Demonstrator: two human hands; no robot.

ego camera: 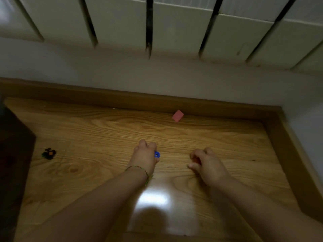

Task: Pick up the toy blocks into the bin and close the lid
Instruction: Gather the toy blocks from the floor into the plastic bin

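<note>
Now your left hand (146, 154) grips a blue block (157, 154); right hand (204, 163) is curled, can't tell if it holds anything. The pink block (177, 115) lies by the skirting (122, 100): prob. light, stiff plastic, so pinch opp. flat sides. Bin not in view.

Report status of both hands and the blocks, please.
Left hand grips blue piece. Right hand curled, contents unclear. Pink block loose by baseboard, dark toy far left. Bin not in view.
</note>
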